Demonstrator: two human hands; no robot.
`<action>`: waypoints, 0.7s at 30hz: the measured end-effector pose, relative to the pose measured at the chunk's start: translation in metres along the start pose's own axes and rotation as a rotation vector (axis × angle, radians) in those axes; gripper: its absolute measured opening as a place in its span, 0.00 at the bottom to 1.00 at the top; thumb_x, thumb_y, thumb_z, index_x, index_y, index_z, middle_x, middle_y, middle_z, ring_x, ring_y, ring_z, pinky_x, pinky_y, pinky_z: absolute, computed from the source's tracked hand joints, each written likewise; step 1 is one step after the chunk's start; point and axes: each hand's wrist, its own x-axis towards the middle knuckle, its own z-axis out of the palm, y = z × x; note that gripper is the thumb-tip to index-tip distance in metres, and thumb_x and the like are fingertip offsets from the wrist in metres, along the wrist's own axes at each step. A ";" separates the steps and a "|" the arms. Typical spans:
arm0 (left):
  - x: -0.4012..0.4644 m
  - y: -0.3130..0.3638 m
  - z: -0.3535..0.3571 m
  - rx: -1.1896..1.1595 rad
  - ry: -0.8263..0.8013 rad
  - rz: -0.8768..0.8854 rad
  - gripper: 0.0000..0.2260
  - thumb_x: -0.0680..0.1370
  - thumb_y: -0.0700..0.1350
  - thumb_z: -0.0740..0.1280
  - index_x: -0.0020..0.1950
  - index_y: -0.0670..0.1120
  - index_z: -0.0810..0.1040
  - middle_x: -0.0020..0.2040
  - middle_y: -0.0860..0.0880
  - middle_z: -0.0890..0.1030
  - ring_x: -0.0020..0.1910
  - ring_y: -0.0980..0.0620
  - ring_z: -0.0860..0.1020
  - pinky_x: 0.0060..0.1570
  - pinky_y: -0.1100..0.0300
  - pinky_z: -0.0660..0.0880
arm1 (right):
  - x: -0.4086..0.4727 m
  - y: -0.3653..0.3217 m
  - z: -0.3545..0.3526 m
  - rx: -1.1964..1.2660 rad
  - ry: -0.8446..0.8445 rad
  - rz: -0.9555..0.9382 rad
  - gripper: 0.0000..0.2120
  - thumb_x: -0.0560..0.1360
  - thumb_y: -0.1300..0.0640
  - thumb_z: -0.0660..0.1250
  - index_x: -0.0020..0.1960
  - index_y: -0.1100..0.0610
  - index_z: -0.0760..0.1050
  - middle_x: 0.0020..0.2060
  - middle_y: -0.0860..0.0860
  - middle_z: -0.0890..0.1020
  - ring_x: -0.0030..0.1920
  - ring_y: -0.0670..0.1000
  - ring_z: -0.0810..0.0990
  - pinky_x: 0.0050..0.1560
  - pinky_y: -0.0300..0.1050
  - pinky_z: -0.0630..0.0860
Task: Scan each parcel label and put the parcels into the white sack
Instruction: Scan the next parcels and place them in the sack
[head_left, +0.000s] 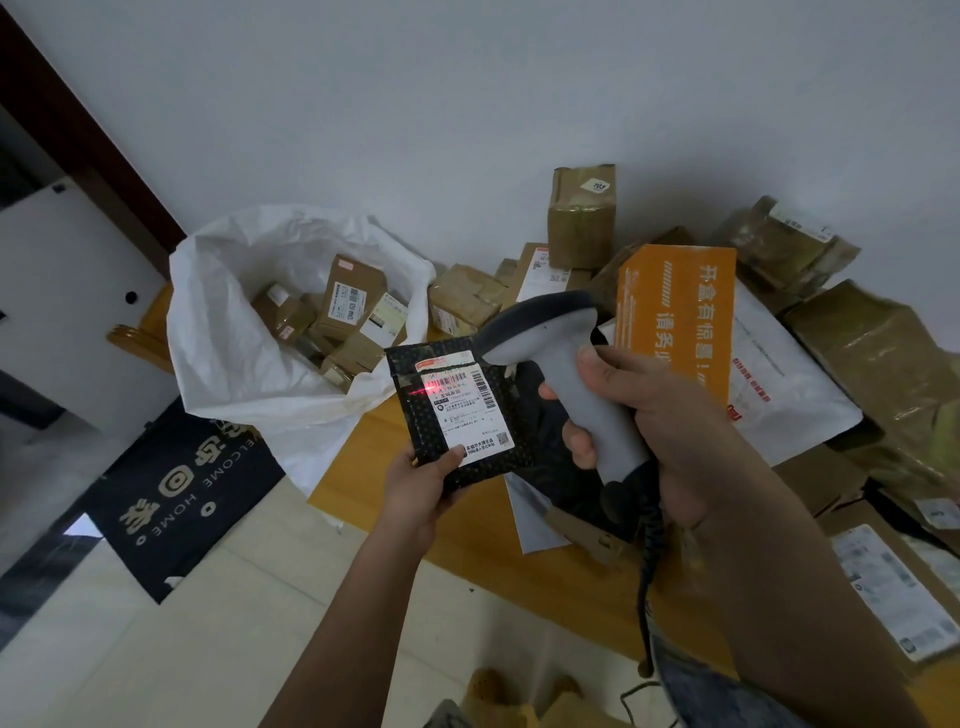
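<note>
**Scanner beam on the label of a hand-held parcel**

The left hand (415, 491) pinches the lower corner of a small black parcel (457, 410), thumb on top, tilting its white label (465, 402) up toward the camera. The right hand (654, 431) is wrapped round the handle of a grey barcode scanner (550, 353), whose head points down at the label; a red beam falls on the label's upper left, just below the top barcode.

To scan well, the beam probably ought to cross the full barcode, so a slight tilt of the scanner upward seems needed, with the parcel held flat and steady.

Beyond, the white sack (218, 332) lies open on the wooden table (374, 499), already holding several brown boxes (348, 301). To its right, more unsorted parcels (582, 218) are piled against the wall.
</note>
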 end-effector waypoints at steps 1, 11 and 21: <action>0.000 0.000 -0.002 0.001 0.010 0.000 0.16 0.76 0.36 0.70 0.62 0.45 0.74 0.54 0.46 0.83 0.49 0.48 0.82 0.44 0.55 0.81 | 0.001 0.001 0.001 -0.006 -0.011 0.006 0.14 0.81 0.54 0.61 0.59 0.63 0.74 0.42 0.56 0.77 0.26 0.47 0.73 0.26 0.38 0.72; 0.018 0.004 -0.029 -0.155 0.097 -0.076 0.12 0.78 0.42 0.69 0.62 0.44 0.76 0.53 0.42 0.84 0.46 0.45 0.82 0.32 0.62 0.79 | 0.040 0.024 0.022 -0.030 -0.002 0.002 0.13 0.77 0.50 0.66 0.58 0.56 0.76 0.53 0.55 0.80 0.27 0.46 0.72 0.27 0.39 0.71; 0.142 0.055 -0.062 -0.387 0.241 -0.085 0.14 0.80 0.35 0.65 0.65 0.39 0.71 0.62 0.39 0.77 0.55 0.43 0.79 0.36 0.61 0.81 | 0.136 0.043 0.043 -0.114 0.243 0.070 0.14 0.75 0.54 0.71 0.59 0.50 0.75 0.45 0.59 0.80 0.27 0.48 0.72 0.29 0.42 0.71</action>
